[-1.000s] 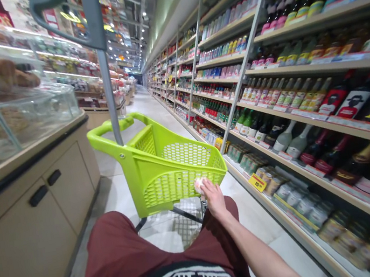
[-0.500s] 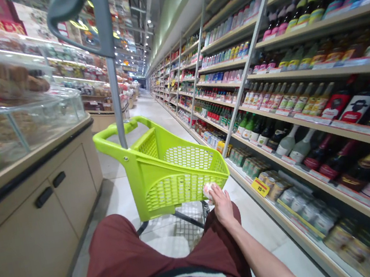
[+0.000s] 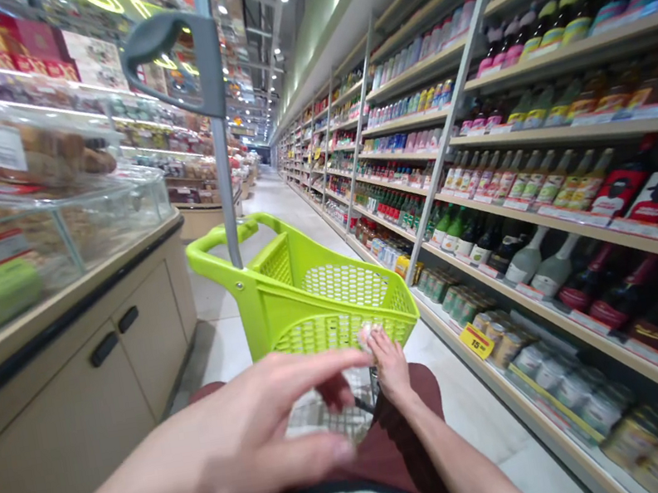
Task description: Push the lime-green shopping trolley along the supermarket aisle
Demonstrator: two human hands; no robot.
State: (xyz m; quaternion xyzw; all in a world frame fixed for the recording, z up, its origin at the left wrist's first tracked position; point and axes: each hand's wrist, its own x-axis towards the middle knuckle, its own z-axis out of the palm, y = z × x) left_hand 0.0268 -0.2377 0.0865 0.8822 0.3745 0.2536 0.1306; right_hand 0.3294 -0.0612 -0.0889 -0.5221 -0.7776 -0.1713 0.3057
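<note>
A lime-green shopping cart (image 3: 334,279) with a perforated basket and a grey upright handle (image 3: 209,65) stands in front of my knees. My right hand (image 3: 389,361) presses a crumpled whitish-pink wad, which looks like tissue or cloth (image 3: 369,334), against the lower right part of the basket's near side. The fingers cover most of the wad. Close to the camera, my left hand (image 3: 264,426) reaches across from the left with fingers apart and nothing in them. It hides part of the basket's lower side and my lap.
Shelves (image 3: 537,132) of bottles and cans run along the right, with a yellow price tag (image 3: 476,341) low down. At left stands a wooden counter (image 3: 151,352) with glass-fronted bins of packaged food. A tiled aisle (image 3: 276,196) stretches ahead.
My left hand has come into view from the left, across my lap. My right hand stays at the basket with the wad. The view has turned slightly left.
</note>
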